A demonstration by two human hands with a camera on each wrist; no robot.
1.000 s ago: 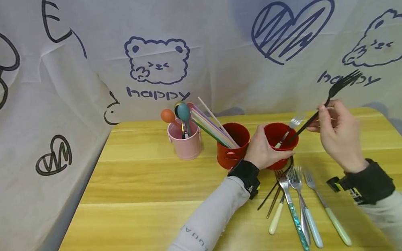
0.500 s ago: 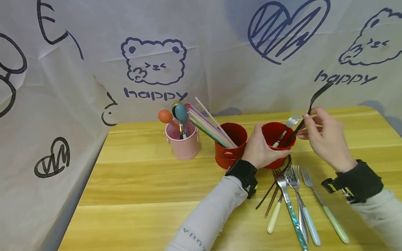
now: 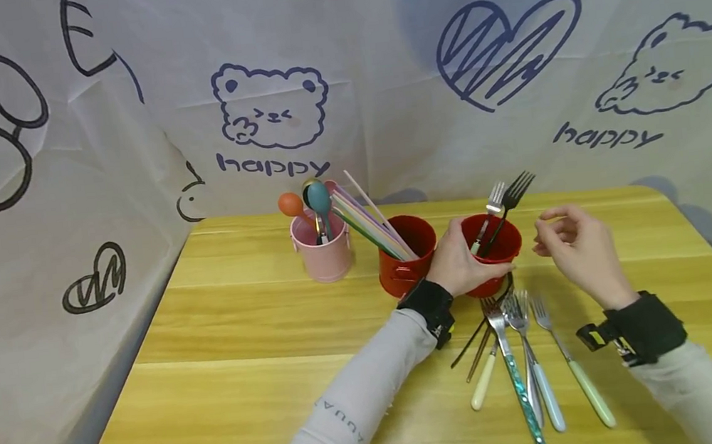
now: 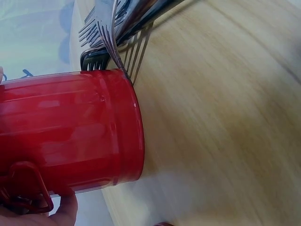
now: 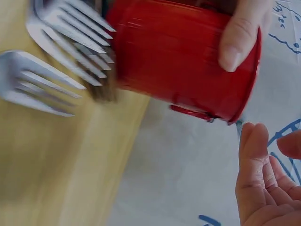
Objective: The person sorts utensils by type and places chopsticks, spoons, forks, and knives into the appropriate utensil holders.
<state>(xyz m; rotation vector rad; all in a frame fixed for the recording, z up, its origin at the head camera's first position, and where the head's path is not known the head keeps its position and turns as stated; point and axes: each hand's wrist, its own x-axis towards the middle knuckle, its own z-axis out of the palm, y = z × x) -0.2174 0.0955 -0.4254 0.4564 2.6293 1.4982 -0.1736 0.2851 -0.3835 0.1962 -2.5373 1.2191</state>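
my left hand is clamped round a red bucket, which sits right of centre in the head view. a black fork and a silver fork lean in it, tines up. my right hand, near the bucket at the right of the frame, holds nothing, thumb and forefinger apart. a teal-handled fork lies at the lower right, and a second red bucket stands near the centre.

"happy" x2 on wht backdrop; ltrs on L sleeve hard to read.
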